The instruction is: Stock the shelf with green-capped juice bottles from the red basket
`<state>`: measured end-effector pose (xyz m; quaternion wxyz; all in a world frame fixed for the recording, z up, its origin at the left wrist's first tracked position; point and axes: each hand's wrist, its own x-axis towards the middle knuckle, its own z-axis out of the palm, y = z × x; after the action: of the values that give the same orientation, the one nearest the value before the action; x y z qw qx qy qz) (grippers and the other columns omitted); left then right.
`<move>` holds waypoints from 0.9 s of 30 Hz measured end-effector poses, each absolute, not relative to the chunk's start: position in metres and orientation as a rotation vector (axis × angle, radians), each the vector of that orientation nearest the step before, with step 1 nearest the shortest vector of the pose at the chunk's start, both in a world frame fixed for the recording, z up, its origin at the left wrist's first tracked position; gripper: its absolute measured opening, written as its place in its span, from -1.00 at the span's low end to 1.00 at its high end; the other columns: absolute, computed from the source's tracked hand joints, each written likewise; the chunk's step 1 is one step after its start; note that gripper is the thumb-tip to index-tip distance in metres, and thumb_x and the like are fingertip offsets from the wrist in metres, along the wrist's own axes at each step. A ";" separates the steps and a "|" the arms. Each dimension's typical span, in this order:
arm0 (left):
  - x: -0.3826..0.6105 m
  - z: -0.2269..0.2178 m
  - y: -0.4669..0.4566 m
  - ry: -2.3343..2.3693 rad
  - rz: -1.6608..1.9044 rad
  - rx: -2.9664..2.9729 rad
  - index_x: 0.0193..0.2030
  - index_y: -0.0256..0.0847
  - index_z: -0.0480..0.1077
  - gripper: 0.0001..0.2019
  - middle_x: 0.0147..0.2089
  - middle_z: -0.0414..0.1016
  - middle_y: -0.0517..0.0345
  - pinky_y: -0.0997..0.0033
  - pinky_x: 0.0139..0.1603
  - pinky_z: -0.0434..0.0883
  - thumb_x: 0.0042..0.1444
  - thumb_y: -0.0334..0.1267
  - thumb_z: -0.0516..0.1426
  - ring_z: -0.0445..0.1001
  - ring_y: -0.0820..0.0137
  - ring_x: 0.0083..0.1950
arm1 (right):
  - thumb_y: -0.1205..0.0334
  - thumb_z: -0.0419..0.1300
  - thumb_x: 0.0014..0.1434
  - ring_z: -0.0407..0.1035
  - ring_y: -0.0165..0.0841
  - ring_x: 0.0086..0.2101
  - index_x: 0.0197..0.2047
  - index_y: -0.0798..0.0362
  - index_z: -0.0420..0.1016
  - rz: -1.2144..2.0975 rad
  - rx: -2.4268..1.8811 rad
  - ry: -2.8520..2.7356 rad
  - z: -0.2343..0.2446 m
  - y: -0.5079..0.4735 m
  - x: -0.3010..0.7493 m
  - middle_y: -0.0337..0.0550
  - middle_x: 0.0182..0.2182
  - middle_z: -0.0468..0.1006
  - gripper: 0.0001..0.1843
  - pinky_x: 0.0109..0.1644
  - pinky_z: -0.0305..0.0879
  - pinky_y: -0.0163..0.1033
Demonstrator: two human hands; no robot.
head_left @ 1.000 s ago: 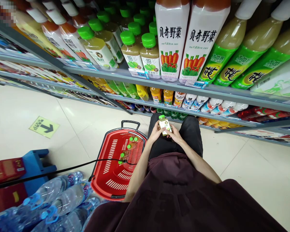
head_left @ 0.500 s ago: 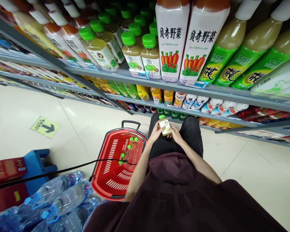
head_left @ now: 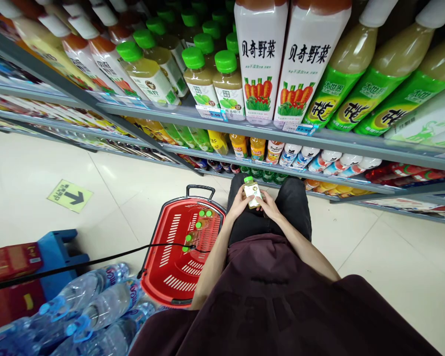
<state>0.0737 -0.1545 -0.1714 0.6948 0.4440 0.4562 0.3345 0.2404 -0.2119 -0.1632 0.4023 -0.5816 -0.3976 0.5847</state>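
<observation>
Between my knees I hold a small juice bottle point(head_left: 251, 192) with a green cap and a white label facing up. My left hand point(head_left: 239, 203) is closed around its left side, and my right hand point(head_left: 269, 204) grips its lower right side. The thumbs lie across the label; the other fingers are partly hidden underneath. Left of my lap stands a red shopping basket point(head_left: 166, 282) with a black handle. Several green-capped bottles point(head_left: 199, 225) lie along its right side. More bottles of this look point(head_left: 227, 86) stand on the upper shelf before me.
The shelf edge point(head_left: 193, 121) runs across in front, with carrot-juice cartons point(head_left: 259, 59) and large green-labelled bottles point(head_left: 335, 79) above it. Large water bottles point(head_left: 111, 301) and a blue stand point(head_left: 59, 257) are at lower left. A black cord point(head_left: 107, 259) crosses the basket. A floor arrow sign point(head_left: 70, 195) lies left.
The view has shifted very slightly. Both hands keep their hold on the bottle, with the thumbs a little moved on the label.
</observation>
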 end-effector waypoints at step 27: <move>0.072 -0.169 -0.154 1.022 0.736 1.051 0.38 -0.28 0.18 -0.16 0.11 0.57 -0.17 0.10 0.12 0.52 0.02 -0.05 0.37 0.58 0.12 0.08 | 0.04 0.30 0.20 0.51 -0.36 -0.49 0.31 -0.03 0.26 1.483 -1.471 -1.051 -0.163 -0.214 0.241 -0.15 -0.22 0.66 -0.34 -0.36 0.46 -0.23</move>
<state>0.0721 -0.1544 -0.1689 0.6820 0.4685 0.4557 0.3282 0.2410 -0.2142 -0.1625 0.3910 -0.5792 -0.4136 0.5837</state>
